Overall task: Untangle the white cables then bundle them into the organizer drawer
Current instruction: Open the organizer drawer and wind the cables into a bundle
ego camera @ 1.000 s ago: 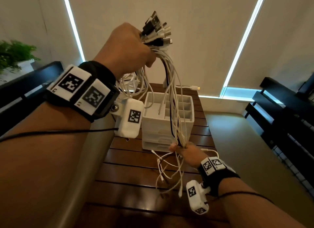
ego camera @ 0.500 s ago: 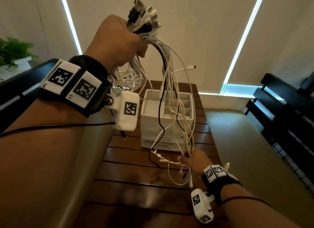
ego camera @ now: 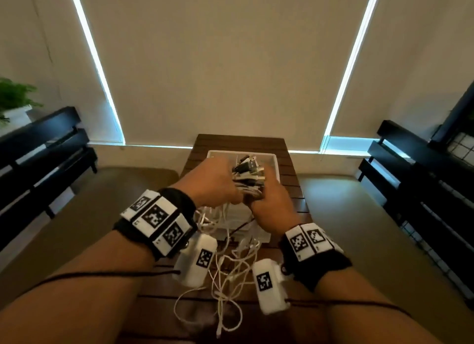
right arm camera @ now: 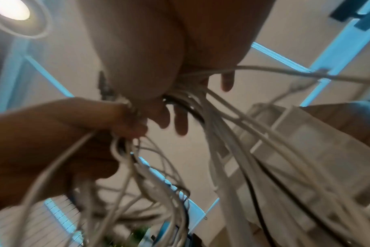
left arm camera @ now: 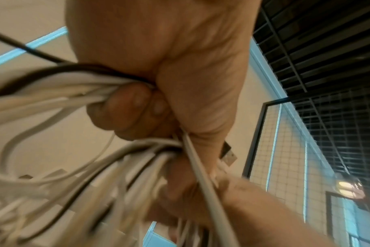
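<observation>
1. Your left hand (ego camera: 215,182) is fisted round the cables (ego camera: 232,264) just under the plug ends (ego camera: 248,173). The left wrist view confirms it: fingers curled hard, strands squeezed between them and the palm.
2. Your right hand (ego camera: 273,202) meets the same bunch from the other side. In the right wrist view the strands run through its palm with the fingers (right arm camera: 181,123) only loosely bent, so it reads as a light wrap round the bundle, not a firm clamp.
3. Location: the bundle is held in the air over the organizer (ego camera: 272,161), which stands on the table (ego camera: 295,189). The tails hang down past both wrists and loop onto the table in front of the organizer.
4. Orientation: the long axis runs roughly vertical, plugs up and tilted away from you, loose tails down.
5. Handling, as a judgement: light, limp, smooth-jacketed. Strands will likely slide against each other and spring open if the grip slackens. The plugs are the only stiff part.
6. Where to hold: keep one hand just below the plugs as the anchor; use the other lower down to gather the tails.
7. At least one black cable (left arm camera: 80,70) runs in with the white ones.
8. Tails look crossed near the table; whether they are knotted is unclear.
</observation>
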`<state>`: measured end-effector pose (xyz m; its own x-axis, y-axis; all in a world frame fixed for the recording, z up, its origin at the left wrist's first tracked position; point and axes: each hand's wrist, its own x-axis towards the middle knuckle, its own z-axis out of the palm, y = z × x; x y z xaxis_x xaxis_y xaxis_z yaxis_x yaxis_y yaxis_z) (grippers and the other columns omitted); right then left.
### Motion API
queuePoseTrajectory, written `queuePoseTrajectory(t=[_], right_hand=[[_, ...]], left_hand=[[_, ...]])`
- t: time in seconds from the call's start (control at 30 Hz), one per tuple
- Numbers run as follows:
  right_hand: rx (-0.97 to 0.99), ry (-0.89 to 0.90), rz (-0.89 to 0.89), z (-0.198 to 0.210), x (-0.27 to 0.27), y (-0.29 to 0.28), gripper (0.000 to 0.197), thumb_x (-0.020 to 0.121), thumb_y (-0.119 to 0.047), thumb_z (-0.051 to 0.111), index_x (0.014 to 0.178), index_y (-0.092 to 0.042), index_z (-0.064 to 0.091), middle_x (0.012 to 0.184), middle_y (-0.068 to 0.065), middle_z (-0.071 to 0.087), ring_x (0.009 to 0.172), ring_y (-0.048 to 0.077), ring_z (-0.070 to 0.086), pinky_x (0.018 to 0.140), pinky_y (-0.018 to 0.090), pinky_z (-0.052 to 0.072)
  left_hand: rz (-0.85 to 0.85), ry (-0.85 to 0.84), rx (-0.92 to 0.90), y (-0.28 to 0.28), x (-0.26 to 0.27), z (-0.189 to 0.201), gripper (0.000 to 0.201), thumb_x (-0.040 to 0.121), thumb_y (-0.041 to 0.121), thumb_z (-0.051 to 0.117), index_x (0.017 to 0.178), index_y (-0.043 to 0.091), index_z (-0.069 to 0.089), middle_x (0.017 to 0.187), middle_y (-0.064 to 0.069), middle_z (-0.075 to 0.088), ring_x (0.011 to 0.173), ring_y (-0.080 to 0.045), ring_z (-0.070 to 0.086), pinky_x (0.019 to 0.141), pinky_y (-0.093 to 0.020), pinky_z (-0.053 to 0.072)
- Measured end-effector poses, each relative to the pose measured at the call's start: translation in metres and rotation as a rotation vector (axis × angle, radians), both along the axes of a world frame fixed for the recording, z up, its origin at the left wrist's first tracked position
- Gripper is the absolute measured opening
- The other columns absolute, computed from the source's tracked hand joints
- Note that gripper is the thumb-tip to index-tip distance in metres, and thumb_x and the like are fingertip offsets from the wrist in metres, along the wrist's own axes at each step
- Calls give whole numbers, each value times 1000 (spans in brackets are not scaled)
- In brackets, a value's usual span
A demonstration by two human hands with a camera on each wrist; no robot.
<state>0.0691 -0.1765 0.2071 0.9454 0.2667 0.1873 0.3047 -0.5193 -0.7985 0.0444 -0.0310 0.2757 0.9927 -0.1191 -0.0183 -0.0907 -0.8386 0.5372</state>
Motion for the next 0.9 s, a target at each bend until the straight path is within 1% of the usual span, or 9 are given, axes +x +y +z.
queuePoseTrajectory(t=[0.07, 0.13, 0.23, 0.37, 0.5, 0.6, 0.73, 0.83, 0.9], right_hand=[[-75, 3, -1, -18, 4, -7, 10, 91, -17, 58, 95, -26, 60, 89, -8, 63, 84, 13, 61, 66, 22, 49], [-130, 5, -14, -47, -2, -23, 16, 93, -23, 48, 97, -23, 64, 91, -6, 65, 88, 16, 61, 69, 23, 47], [-517, 32, 119, -94, -26, -50, 57, 75, -55, 33, 116, -28, 63, 111, 2, 68, 107, 26, 60, 89, 35, 45], [-717, 296, 355, -126, -36, -57, 62, 73, -58, 64, 129, -41, 45, 130, -7, 57, 121, 21, 55, 102, 41, 44], [-367, 373, 312, -81, -12, -46, 117, 64, -20, 85, 147, -47, 7, 143, -19, 25, 127, 19, 47, 103, 36, 46], [-130, 222, 299, -21, -14, -19, 125, 56, -33, 86, 141, -59, -2, 154, -17, 12, 133, 20, 36, 106, 43, 42], [-431, 230, 463, -1, -21, 14, 108, 66, -25, 79, 144, -46, 8, 134, 1, 45, 110, 21, 54, 86, 33, 53], [-731, 140, 311, -1, -17, 15, 85, 82, -25, 66, 150, -31, 16, 146, 7, 42, 127, 27, 47, 104, 46, 43], [-682, 131, 219, -4, -12, 9, 84, 82, -26, 68, 150, -29, 19, 149, 5, 39, 131, 26, 43, 108, 42, 38]], left_hand=[[2, 49, -134, 9, -2, 1, 23, 69, 31, 86, 80, 24, 67, 70, 7, 68, 66, -4, 65, 54, -19, 45], [74, -35, -257, 25, -1, 7, 28, 68, 39, 85, 82, 23, 68, 64, 12, 67, 61, 0, 62, 53, -17, 41], [213, -180, -647, 48, 2, 12, 14, 83, 27, 75, 75, 20, 65, 44, 13, 53, 40, 0, 45, 41, -17, 34], [171, -129, -1010, 55, 2, -4, 29, 94, 21, 61, 68, 9, 54, 41, 9, 39, 36, -4, 30, 35, -15, 25], [118, -112, -1036, 47, 6, -30, 29, 90, 27, 65, 63, 18, 57, 53, 1, 37, 39, -8, 28, 38, -17, 23], [38, -85, -1014, 37, 5, -37, 31, 91, 28, 65, 60, 28, 62, 56, 1, 40, 43, -10, 29, 41, -20, 23], [-55, -146, -762, 21, -4, -36, 23, 93, 29, 63, 70, 28, 63, 54, 9, 53, 46, -5, 45, 46, -19, 35], [-60, -196, -663, 22, -9, -35, 23, 93, 29, 62, 71, 27, 61, 49, 13, 55, 43, 1, 45, 47, -13, 36], [-38, -207, -722, 27, -11, -40, 28, 93, 31, 62, 66, 26, 60, 46, 9, 49, 42, -3, 41, 45, -18, 34]])
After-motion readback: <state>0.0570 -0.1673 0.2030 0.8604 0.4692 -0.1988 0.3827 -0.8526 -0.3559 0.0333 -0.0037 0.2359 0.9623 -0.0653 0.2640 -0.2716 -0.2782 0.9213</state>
